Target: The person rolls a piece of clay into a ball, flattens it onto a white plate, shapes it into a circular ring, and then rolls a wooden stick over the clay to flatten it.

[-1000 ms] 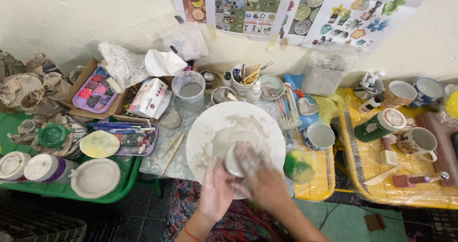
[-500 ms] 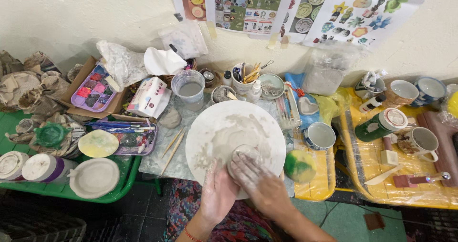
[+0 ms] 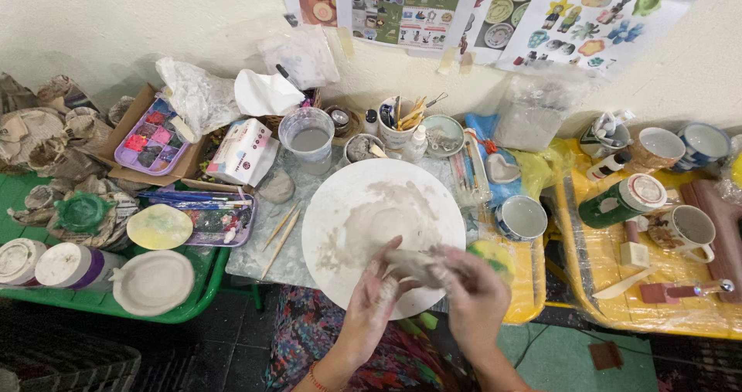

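A cluttered craft table seen from above. At the far left, crumpled paper [image 3: 39, 141] lies above a green tray [image 3: 100, 303], which holds two lidded jars [image 3: 46, 262], a yellow-stained palette [image 3: 159, 227] and a white clay dish [image 3: 154, 281]. In the upper left a cardboard box holds a purple paint tray [image 3: 153, 139]; just right of it lies a white tissue box [image 3: 242, 151], and below that a tray of brushes [image 3: 202, 214]. A plastic cup [image 3: 308, 138] of grey water stands at upper centre, with two wooden sticks [image 3: 280, 230] lying below it. A round white board [image 3: 382, 226] smeared with clay fills the centre. Over its lower edge, both hands meet on a lump of grey clay [image 3: 413, 264]: the left hand [image 3: 369, 303] grips it from below with fingers curled, the right hand [image 3: 471, 295] closes on its right end. Both are coated in clay. Behind the board stands a cup of tools [image 3: 398, 122]. To the right, a blue-rimmed mug [image 3: 522, 217] sits beside the board, and a yellow sheet [image 3: 641, 315] carries a green mug [image 3: 622, 200] on its side and further mugs [image 3: 688, 230]. Printed sheets [image 3: 495, 6] hang on the wall at top
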